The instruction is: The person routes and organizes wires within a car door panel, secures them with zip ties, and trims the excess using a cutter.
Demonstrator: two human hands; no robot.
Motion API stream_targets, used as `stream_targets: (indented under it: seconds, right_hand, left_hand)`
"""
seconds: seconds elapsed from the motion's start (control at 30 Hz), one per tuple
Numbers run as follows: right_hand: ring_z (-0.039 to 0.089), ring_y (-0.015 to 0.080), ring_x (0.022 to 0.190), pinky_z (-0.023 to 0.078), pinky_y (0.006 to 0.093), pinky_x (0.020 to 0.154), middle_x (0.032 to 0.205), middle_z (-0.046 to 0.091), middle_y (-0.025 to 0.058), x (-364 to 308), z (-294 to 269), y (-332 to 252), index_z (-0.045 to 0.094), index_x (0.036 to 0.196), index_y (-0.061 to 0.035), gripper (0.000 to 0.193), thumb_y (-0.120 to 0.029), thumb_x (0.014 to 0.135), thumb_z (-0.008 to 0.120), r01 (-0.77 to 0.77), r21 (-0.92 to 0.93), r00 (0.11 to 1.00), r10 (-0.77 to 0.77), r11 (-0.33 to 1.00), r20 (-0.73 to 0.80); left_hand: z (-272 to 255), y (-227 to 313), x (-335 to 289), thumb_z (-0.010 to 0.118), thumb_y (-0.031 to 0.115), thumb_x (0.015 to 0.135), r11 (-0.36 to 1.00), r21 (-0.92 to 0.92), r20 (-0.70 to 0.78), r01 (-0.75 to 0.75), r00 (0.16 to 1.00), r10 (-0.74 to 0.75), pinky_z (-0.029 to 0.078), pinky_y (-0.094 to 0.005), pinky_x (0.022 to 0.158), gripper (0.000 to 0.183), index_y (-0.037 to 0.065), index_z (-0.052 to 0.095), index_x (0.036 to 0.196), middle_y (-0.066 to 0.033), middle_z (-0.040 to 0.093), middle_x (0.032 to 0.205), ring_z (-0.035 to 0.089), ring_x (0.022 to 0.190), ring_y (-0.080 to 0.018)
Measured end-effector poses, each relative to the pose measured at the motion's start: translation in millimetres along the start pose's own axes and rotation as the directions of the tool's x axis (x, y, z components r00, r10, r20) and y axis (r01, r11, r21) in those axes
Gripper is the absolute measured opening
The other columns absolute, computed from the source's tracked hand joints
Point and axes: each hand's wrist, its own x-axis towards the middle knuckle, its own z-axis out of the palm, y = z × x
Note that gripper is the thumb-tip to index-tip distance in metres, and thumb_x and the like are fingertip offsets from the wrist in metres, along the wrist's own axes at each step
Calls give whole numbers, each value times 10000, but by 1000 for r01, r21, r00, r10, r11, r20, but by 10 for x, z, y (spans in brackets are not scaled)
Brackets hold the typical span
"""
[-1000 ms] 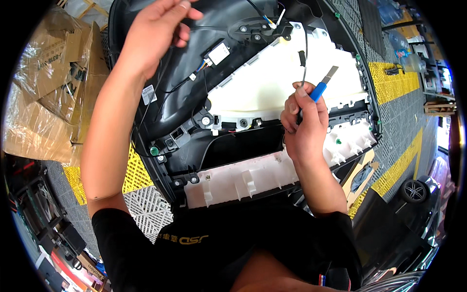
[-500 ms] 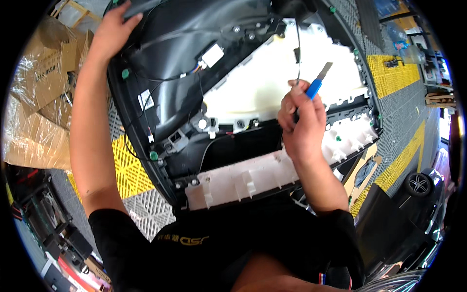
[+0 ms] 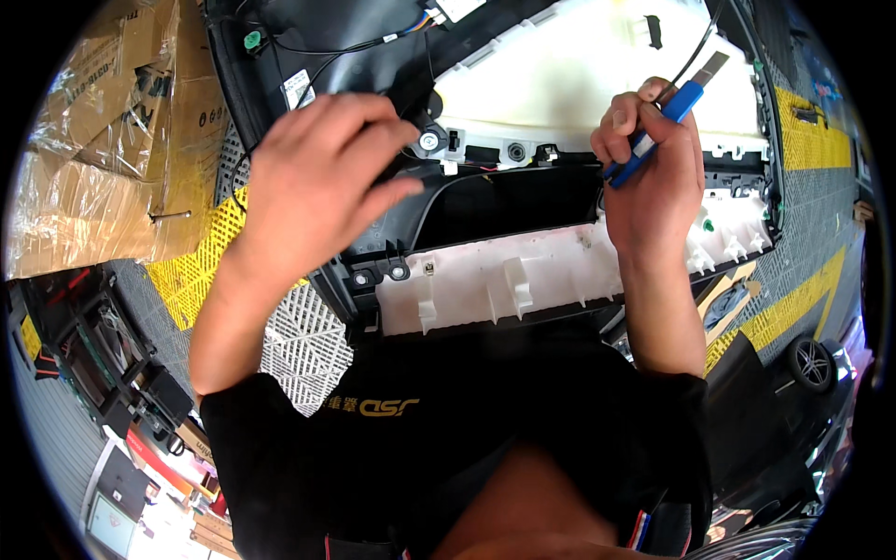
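A black car door panel (image 3: 504, 201) lies inside-up in front of me, with a white foam pad (image 3: 579, 65) in its upper half and a white ribbed strip (image 3: 504, 285) along its near edge. My right hand (image 3: 653, 177) is closed around a blue-handled tool (image 3: 658, 121) whose flat metal blade points up and right over the foam. A thin black wire (image 3: 695, 47) runs past that blade. My left hand (image 3: 317, 182) hovers over the panel's left part, fingers apart, next to a round silver fastener (image 3: 428, 141) and black wiring; it holds nothing that I can see.
Crumpled cardboard and clear plastic film (image 3: 93, 159) lie at the left. Yellow and grey grid floor tiles (image 3: 187, 271) show beside the panel, with more yellow tiles (image 3: 812, 140) at the right. A black rack (image 3: 103, 364) stands at lower left. A small wheel (image 3: 810, 362) sits at lower right.
My left hand came down from the panel's far upper-left corner to its left middle. The view has moved closer to the panel. The right hand still grips the blue tool.
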Motion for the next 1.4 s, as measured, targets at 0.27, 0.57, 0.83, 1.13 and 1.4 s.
stream_targets:
  seconds: [0.27,0.57,0.83,1.13,1.4]
  right_hand:
    - [417,103,682,367,294,653,900,580,50,-26,13,-2,614,1247,-49,213,-68,1074,492,-33,-31,999,33,999,-7]
    - [411,91,662,354,281,625,888,587,52,-24,39,14,641,1253,-46,218,-65,1085,503,-31,-55,999,32,998,17]
    - [399,93,658,340,281,620,870,561,49,2,90,14,627,1238,-39,202,-79,1082,505,-72,-122,997,69,990,-31]
    - [380,90,644,315,270,600,861,553,44,22,120,2,587,1237,-44,187,-76,1076,498,-61,-119,998,59,991,-22]
    - [385,98,637,317,279,578,826,540,37,50,167,48,572,1208,-64,140,-99,1075,547,-73,-184,994,56,980,-93]
  left_hand:
    - [199,138,-192,936,238,791,989,141,-70,41,997,-31,594,-407,943,597,76,768,1340,-81,724,1398,727,1104,-302]
    - [244,-11,-186,879,196,946,932,-269,-31,244,965,-261,622,-411,940,426,21,794,1325,-164,792,1290,782,1064,-345]
    - [172,-262,-4,839,213,1003,809,-503,188,305,952,-242,597,-364,845,382,17,787,1326,-126,747,1240,752,956,-269]
    - [-96,-215,-206,829,332,983,965,-117,-18,237,971,-240,624,-427,886,441,71,765,1334,-113,743,1264,764,1021,-315]
    - [-78,-91,-634,843,240,781,963,251,-104,100,992,-75,578,-366,854,533,130,801,1301,-42,766,1250,734,1057,-235]
